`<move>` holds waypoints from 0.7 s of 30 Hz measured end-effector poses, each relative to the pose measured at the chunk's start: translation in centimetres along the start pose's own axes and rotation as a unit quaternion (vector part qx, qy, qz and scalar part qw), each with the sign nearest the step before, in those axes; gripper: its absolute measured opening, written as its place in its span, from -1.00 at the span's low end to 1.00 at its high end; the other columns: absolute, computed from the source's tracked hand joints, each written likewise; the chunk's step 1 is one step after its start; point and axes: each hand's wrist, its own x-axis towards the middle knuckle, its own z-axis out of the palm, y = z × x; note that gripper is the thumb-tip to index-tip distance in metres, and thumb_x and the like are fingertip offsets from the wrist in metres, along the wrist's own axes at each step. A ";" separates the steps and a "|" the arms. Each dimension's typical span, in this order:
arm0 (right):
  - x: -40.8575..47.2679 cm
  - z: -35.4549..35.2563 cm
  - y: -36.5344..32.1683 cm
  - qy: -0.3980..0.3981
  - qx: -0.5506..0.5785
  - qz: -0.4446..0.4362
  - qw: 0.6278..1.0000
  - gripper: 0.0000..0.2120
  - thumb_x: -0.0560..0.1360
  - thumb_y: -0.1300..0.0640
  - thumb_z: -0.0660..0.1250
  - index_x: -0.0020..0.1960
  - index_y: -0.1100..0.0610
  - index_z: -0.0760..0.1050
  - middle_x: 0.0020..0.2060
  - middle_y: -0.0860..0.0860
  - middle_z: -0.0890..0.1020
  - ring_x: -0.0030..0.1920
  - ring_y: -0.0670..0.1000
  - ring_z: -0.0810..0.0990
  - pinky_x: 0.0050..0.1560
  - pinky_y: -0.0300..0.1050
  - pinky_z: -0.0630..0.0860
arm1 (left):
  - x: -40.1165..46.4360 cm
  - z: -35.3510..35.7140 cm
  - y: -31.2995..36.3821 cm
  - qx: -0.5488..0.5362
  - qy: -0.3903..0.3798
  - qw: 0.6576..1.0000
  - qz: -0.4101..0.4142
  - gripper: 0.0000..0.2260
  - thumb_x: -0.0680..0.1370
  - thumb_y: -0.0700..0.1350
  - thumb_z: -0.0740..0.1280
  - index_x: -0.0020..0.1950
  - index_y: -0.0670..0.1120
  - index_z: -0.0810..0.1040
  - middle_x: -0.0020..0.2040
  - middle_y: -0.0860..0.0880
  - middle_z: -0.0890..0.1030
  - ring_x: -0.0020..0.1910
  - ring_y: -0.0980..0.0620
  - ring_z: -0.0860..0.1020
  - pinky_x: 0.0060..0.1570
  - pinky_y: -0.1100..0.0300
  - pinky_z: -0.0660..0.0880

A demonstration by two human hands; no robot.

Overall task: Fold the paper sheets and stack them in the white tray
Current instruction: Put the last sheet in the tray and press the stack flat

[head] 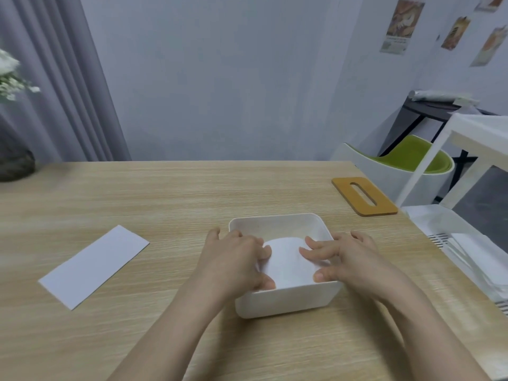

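Pale wood-grain table [165, 325] fills the near view, and on it, closest to the person, stands the white tray [286, 302] with a folded paper sheet [286, 264] bowed up inside it rather than lying flat. Both hands are on that sheet: the left hand [236, 259] has its fingers curled round the sheet's left edge, and the right hand [343, 257] pinches the right edge, fingers spread over the top and thumb below. My worry is that the sheet looks wider than the tray floor, so pushing down could buckle it, spoil the crease or leave it sprung up against the walls; uneven pressure might also tip or slide the light tray. Off to the left lies a second folded paper sheet [93, 266], well apart from the tray, not yet stacked. Farther right sits an orange slotted lid [364, 196]
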 end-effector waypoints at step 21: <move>-4.1 6.9 -12.0 0.295 0.198 -0.290 0.888 -0.81 0.50 0.00 0.34 0.08 -0.09 0.63 0.04 -0.25 0.62 0.16 -0.27 0.50 0.16 -0.42 0.37 | -10.2 3.3 -9.4 -0.279 0.235 0.927 -0.089 -0.70 0.52 0.07 0.38 0.26 0.15 0.58 0.26 0.34 0.44 0.26 0.34 0.39 0.22 0.47 0.23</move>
